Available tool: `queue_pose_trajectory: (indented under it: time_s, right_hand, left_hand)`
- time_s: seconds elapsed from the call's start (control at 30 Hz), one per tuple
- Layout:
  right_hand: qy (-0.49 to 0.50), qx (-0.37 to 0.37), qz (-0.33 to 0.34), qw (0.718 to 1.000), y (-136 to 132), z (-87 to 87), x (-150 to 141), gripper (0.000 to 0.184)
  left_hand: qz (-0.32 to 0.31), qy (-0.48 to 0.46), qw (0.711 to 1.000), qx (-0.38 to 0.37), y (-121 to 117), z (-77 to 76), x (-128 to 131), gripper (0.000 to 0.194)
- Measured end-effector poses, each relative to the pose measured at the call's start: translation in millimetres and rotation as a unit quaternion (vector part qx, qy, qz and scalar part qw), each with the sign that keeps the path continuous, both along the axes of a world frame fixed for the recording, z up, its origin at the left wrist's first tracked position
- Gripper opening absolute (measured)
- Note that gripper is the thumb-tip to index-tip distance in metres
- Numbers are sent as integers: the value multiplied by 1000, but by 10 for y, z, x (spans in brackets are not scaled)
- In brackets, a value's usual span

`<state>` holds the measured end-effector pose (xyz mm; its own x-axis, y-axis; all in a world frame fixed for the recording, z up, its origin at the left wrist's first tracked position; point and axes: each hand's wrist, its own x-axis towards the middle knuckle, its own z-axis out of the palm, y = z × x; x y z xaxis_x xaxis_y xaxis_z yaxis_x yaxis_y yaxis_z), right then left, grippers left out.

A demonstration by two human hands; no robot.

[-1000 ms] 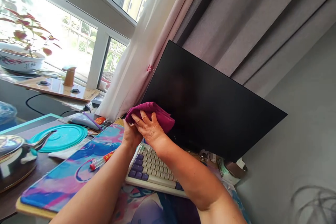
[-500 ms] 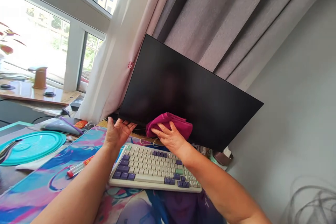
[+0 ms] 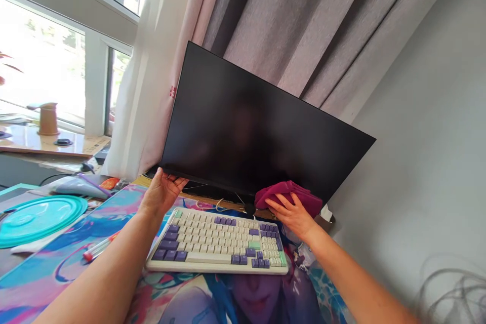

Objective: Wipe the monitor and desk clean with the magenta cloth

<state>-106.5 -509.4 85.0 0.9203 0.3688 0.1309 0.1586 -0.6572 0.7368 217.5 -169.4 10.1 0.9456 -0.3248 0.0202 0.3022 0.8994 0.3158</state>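
Note:
A black monitor [image 3: 258, 136] stands tilted on the desk, its screen dark. My left hand [image 3: 161, 195] grips its lower left corner from beneath. My right hand [image 3: 292, 215] presses a magenta cloth [image 3: 288, 193] against the monitor's lower right edge. A cream and purple keyboard [image 3: 220, 240] lies on a colourful desk mat [image 3: 72, 263], just in front of both hands.
A teal round lid [image 3: 36, 215] and a red-capped tube [image 3: 98, 249] lie at the left. White and grey curtains [image 3: 266, 25] hang behind the monitor. A window ledge with a brown cup [image 3: 48, 118] is at far left. A grey wall [image 3: 429, 162] stands at the right.
My right hand slid the cloth along the monitor's bottom edge from the left corner to the right. My left hand left the cloth and took hold of the lower left corner. The view shifted right.

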Motion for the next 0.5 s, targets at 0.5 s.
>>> queue_pose_trajectory:
  time_s: [0.5]
  right_hand:
    - [-61,-55,-94,992,-1075,-80,-1089,71]
  left_hand:
    - [47,-29,996,74,-70,-149,104,45]
